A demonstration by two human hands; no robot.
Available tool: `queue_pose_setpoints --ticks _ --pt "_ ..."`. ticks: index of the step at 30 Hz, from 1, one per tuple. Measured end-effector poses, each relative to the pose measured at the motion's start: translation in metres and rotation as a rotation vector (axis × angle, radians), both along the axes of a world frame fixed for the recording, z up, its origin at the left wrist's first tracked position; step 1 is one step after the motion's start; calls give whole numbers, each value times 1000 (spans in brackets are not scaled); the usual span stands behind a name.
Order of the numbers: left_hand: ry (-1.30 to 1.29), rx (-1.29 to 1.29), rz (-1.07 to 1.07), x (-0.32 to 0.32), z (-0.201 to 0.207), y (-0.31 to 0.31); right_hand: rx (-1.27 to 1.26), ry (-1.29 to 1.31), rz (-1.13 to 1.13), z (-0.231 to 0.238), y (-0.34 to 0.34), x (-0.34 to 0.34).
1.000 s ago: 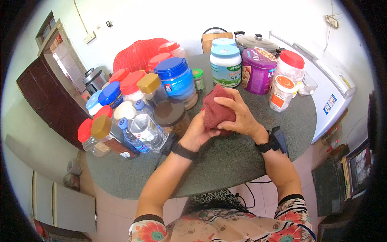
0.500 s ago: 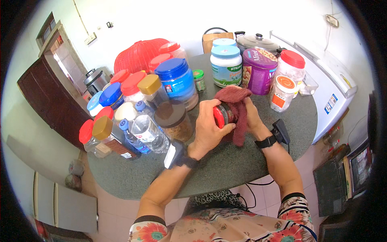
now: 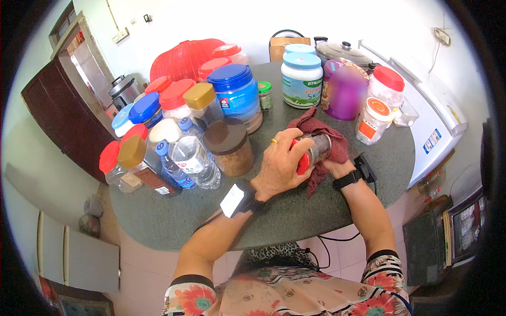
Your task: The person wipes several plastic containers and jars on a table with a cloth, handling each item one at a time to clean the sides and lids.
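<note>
Above the table's middle, my left hand (image 3: 280,164) is wrapped round the red lid end of a small clear jar (image 3: 320,147). A dark red cloth (image 3: 337,138) covers the jar's other end and hangs down beside it. Behind the cloth, my right hand (image 3: 337,168) grips it against the jar; most of its fingers are hidden. Nearest to my left hand stands a brown-lidded jar (image 3: 229,150) with brown contents. Beyond the hands are a small green-lidded jar (image 3: 264,97) and a large blue-lidded tub (image 3: 234,100).
Red-lidded and gold-lidded jars and clear bottles (image 3: 197,163) crowd the left of the grey table (image 3: 232,221). At the back right stand light-blue-lidded tubs (image 3: 301,81), a purple tin (image 3: 345,92), a white jar (image 3: 373,121) and a lidded pan (image 3: 342,52).
My left hand has rolled over the lid, and the jar has tilted so more of its clear body shows. The cloth has shifted right toward the jar's end.
</note>
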State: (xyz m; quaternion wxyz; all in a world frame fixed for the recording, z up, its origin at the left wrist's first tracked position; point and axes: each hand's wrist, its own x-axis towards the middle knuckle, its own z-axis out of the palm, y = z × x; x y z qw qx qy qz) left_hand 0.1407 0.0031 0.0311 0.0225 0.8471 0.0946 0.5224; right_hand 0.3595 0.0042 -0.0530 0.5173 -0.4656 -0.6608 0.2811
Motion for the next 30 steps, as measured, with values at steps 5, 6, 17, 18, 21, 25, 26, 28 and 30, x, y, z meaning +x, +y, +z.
queue_pose_setpoints --ticks 5,6,17,18,21,25,26,28,30 --pt "-222 -453 17 10 -10 4 67 493 179 24 -3 -24" --pt "-259 -644 -9 11 -12 6 46 774 297 31 -2 -29" --pt "-223 -1530 -360 2 -18 27 105 223 261 71 -3 -41" --pt "-237 -1529 -469 3 -18 28 132 121 221 72 -3 -43" --pt "-319 -1628 -593 4 -21 25 316 -176 114 76 -5 -45" --pt "-463 -1872 -636 5 -26 19 461 -342 30 80 -10 -44" --pt "-467 -1847 -642 6 -27 19 446 -294 13 79 -10 -44" --pt "-478 -1794 -652 6 -29 20 431 -216 -8 77 -9 -46" --pt "-362 -1369 -272 10 -28 21 236 195 127 72 -5 -49"
